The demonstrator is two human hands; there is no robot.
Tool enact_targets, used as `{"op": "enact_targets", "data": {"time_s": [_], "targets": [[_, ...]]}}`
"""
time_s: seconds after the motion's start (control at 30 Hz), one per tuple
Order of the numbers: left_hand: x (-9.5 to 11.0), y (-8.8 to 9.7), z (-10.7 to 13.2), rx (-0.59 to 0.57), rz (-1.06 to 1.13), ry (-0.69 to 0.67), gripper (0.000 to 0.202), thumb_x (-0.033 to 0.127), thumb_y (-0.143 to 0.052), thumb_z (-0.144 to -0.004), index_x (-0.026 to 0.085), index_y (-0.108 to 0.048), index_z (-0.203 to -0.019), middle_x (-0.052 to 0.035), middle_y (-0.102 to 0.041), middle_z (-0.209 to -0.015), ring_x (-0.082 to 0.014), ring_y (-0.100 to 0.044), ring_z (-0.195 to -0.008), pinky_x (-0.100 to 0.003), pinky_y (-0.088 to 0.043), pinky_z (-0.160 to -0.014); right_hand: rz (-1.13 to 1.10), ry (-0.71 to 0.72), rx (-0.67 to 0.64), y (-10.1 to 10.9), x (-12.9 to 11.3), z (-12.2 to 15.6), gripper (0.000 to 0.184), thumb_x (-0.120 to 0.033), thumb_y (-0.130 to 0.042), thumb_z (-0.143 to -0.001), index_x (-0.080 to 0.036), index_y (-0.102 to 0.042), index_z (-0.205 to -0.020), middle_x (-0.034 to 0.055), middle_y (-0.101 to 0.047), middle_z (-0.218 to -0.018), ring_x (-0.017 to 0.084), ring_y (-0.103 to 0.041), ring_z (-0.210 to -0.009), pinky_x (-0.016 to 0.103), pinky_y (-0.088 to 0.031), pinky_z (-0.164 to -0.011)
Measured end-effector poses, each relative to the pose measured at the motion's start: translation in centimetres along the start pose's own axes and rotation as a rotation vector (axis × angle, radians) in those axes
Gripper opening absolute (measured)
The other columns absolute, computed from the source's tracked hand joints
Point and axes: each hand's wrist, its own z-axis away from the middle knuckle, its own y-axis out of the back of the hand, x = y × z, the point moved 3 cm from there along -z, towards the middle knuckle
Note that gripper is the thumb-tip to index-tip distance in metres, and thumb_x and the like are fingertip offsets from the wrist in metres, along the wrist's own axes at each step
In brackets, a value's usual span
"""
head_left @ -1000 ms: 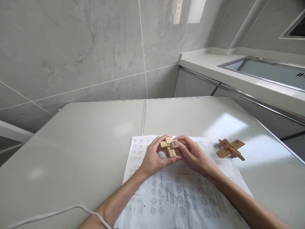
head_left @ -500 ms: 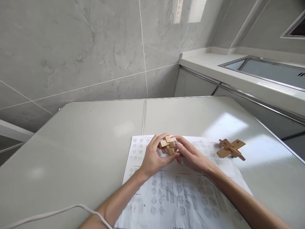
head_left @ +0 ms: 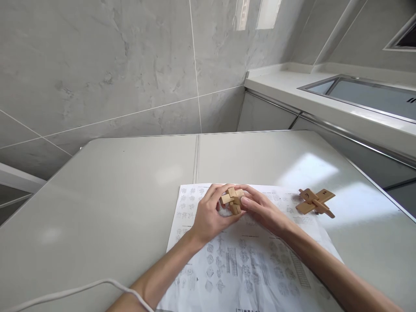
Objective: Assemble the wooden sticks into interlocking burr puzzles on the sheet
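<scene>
A wooden burr puzzle point(head_left: 232, 199) of light interlocking blocks is held between both hands over the printed sheet. My left hand point(head_left: 209, 213) curves round its left side, with the thumb under the front block and the fingers behind. From the right, my right hand point(head_left: 261, 209) grips it, the thumb pressing on the right-hand block. The right fingers are partly hidden behind the puzzle. Off to the right lies a second wooden puzzle point(head_left: 315, 202), made of flat crossed pieces with numbers on them.
The wide paper sheet point(head_left: 227, 277), printed with puzzle diagrams, lies on the pale table point(head_left: 113, 208). A white cable point(head_left: 81, 287) crosses the left forearm at the lower left. Behind stands a grey tiled wall point(head_left: 97, 65); a white counter point(head_left: 292, 84) runs along the right.
The burr puzzle has shifted slightly right and turned a little. My right thumb now covers the block where a number 2 showed. The other puzzle has stayed put.
</scene>
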Motion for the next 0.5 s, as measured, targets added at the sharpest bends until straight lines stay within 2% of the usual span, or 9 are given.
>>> {"op": "enact_targets", "data": {"time_s": [0.13,0.2,0.37,0.5], "targets": [[-0.04,-0.26,0.2,-0.04,-0.002,-0.026,0.059,0.042,-0.089,-0.083,0.032,-0.065,-0.136,-0.0051,-0.069,-0.116,-0.0167,-0.064,-0.08,-0.032,-0.061,-0.071,-0.042,-0.051,-0.135,-0.31,-0.54,0.08,0.046,-0.048,-0.072,-0.101,-0.026,-0.057,-0.139,0.0113,-0.074,-0.123,0.028,-0.071,-0.113,0.043,-0.056,-0.095],[-0.08,-0.32,0.22,-0.045,-0.006,-0.027,0.058,0.043,-0.089,-0.083,0.031,-0.066,-0.135,-0.0047,-0.07,-0.111,-0.017,-0.064,-0.078,-0.032,-0.061,-0.071,-0.012,-0.064,-0.15,-0.46,-0.87,0.2,0.047,-0.049,-0.071,-0.101,-0.027,-0.055,-0.14,0.0094,-0.076,-0.117,0.026,-0.072,-0.108,0.041,-0.056,-0.093],[-0.15,-0.15,-0.06,-0.013,0.1,0.058,0.063,0.047,-0.091,-0.08,0.029,-0.066,-0.135,-0.0044,-0.069,-0.109,-0.0137,-0.057,-0.07,-0.028,-0.055,-0.06,0.144,0.014,-0.048,-0.71,-0.92,0.31,0.045,-0.058,-0.055,-0.108,-0.028,-0.052,-0.142,0.0084,-0.076,-0.118,0.025,-0.073,-0.105,0.039,-0.056,-0.092],[-0.12,-0.04,-0.26,-0.038,0.149,0.104,0.069,0.047,-0.094,-0.077,0.028,-0.066,-0.136,-0.0046,-0.07,-0.11,-0.0164,-0.062,-0.08,-0.029,-0.057,-0.067,0.398,0.116,0.095,-0.32,-0.53,0.17,0.038,-0.054,-0.048,-0.111,-0.025,-0.058,-0.134,0.0063,-0.078,-0.106,0.023,-0.074,-0.095,0.035,-0.056,-0.083]]}}
